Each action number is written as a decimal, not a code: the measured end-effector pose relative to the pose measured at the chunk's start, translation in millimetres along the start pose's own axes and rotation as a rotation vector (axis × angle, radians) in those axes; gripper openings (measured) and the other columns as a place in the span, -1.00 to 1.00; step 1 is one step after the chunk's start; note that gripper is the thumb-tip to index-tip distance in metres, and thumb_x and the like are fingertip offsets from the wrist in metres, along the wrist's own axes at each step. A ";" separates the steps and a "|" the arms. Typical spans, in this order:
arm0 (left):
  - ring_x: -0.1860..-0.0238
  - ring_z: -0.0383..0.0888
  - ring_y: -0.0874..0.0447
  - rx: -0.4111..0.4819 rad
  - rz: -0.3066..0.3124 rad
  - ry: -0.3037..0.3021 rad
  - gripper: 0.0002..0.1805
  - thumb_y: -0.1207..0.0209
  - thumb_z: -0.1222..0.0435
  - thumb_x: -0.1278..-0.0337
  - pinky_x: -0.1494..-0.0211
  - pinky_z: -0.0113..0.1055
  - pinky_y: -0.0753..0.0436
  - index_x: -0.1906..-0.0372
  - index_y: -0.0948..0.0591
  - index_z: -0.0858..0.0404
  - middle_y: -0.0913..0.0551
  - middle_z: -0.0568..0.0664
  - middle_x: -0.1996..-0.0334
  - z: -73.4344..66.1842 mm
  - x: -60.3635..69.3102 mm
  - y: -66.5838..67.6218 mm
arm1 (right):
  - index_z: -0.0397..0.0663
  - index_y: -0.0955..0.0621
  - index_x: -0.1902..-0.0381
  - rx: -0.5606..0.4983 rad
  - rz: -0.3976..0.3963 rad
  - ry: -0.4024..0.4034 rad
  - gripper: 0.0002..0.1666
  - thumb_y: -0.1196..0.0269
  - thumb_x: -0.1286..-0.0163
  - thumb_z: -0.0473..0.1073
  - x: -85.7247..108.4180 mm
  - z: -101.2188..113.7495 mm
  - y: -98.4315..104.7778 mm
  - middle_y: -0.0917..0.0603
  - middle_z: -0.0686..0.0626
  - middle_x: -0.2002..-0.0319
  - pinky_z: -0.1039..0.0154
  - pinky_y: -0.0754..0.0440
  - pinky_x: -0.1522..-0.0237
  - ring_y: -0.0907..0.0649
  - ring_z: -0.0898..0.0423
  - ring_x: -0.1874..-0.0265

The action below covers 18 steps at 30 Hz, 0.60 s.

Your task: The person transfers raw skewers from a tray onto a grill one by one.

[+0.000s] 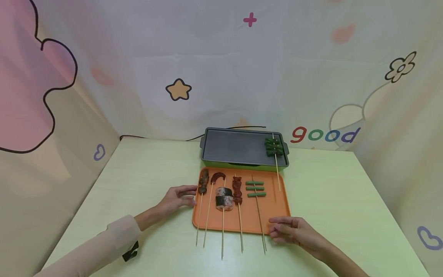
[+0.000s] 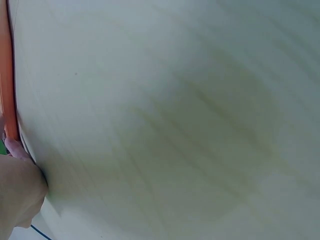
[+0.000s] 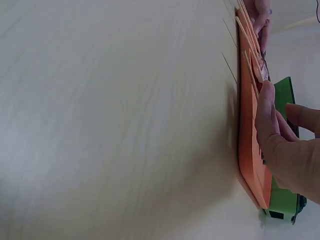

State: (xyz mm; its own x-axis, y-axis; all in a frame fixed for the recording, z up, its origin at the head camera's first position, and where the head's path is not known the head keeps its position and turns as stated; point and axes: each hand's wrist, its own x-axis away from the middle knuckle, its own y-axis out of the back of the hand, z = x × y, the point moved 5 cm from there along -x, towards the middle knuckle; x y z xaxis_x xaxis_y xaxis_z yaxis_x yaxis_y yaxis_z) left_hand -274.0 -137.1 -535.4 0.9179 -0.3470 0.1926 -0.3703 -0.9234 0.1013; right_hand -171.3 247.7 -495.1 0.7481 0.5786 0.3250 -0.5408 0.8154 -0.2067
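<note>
An orange tray (image 1: 273, 215) holds several skewers with their sticks reaching past its near edge. From left to right are a brown meat skewer (image 1: 204, 181), a curled reddish-brown piece (image 1: 218, 176), a black-and-white banded skewer (image 1: 224, 199), a red-brown meat skewer (image 1: 237, 190) and a green bean-like skewer (image 1: 255, 188). My left hand (image 1: 173, 200) lies at the tray's left rim with its fingers extended. Over the near right corner is my right hand (image 1: 297, 232), its thumb apart from its fingers in the right wrist view and no skewer seen in its grasp.
Behind the tray stands a green grill (image 1: 221, 164) with a dark flat plate. A dark green leafy skewer (image 1: 274, 147) lies at its right end, its stick reaching over the tray. A black cord (image 1: 195, 137) runs behind, along the patterned curtain (image 1: 221, 77).
</note>
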 end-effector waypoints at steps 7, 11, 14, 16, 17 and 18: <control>-0.24 0.16 -0.65 -0.002 -0.009 0.009 -0.36 -0.35 0.48 -0.19 -0.17 -0.31 -0.74 -0.38 -0.47 0.46 -0.59 0.39 -0.25 3.4 -1.9 1.3 | -0.60 -0.36 -0.34 0.018 -0.047 -0.074 -0.39 -0.16 -0.57 -0.20 2.2 -14.7 -18.0 -0.76 -0.08 0.03 0.23 -0.77 -0.06 -0.78 0.11 0.05; -0.22 0.11 -0.68 -0.008 -0.020 0.007 -0.36 -0.36 0.47 -0.18 -0.17 -0.32 -0.74 -0.38 -0.47 0.46 -0.60 0.37 -0.25 4.7 -2.5 1.9 | -0.63 -0.36 -0.33 0.051 -0.071 -0.071 -0.39 -0.17 -0.55 -0.22 1.7 -19.4 -23.4 -0.77 -0.08 0.05 0.21 -0.79 -0.02 -0.78 0.12 0.08; -0.20 0.07 -0.69 -0.008 -0.020 0.006 -0.37 -0.35 0.47 -0.19 -0.16 -0.32 -0.74 -0.38 -0.48 0.46 -0.60 0.37 -0.25 4.7 -2.6 2.1 | -0.64 -0.34 -0.33 0.050 -0.085 -0.056 -0.38 -0.20 -0.54 -0.24 1.4 -21.9 -25.7 -0.78 -0.10 0.04 0.20 -0.79 -0.02 -0.79 0.12 0.08; -0.19 0.05 -0.70 -0.004 -0.023 0.008 -0.37 -0.35 0.48 -0.18 -0.16 -0.32 -0.74 -0.37 -0.48 0.45 -0.60 0.36 -0.25 4.6 -2.9 2.3 | -0.65 -0.34 -0.32 0.037 -0.094 -0.056 -0.37 -0.22 -0.51 -0.25 1.1 -23.7 -27.5 -0.78 -0.11 0.03 0.20 -0.79 -0.02 -0.79 0.10 0.07; -0.19 0.04 -0.70 -0.005 -0.022 0.008 -0.37 -0.35 0.48 -0.18 -0.16 -0.33 -0.74 -0.38 -0.48 0.45 -0.60 0.36 -0.25 4.5 -3.0 2.2 | -0.65 -0.34 -0.32 0.025 -0.097 -0.053 -0.36 -0.24 -0.50 -0.26 0.8 -24.7 -28.6 -0.78 -0.12 0.03 0.20 -0.79 -0.03 -0.79 0.09 0.07; -0.18 0.03 -0.70 -0.006 -0.021 0.008 -0.37 -0.35 0.48 -0.18 -0.16 -0.33 -0.74 -0.38 -0.48 0.45 -0.60 0.36 -0.25 4.2 -3.0 2.0 | -0.65 -0.34 -0.32 0.012 -0.101 -0.052 -0.36 -0.25 -0.48 -0.27 0.5 -25.7 -29.6 -0.78 -0.11 0.04 0.20 -0.79 -0.03 -0.79 0.09 0.06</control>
State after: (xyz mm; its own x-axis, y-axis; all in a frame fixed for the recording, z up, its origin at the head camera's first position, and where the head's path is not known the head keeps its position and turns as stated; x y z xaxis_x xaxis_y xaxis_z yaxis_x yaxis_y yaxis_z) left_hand -276.9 -138.6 -539.9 0.9244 -0.3258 0.1981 -0.3514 -0.9296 0.1109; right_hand -145.0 224.4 -512.5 0.7779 0.4916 0.3914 -0.4688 0.8688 -0.1594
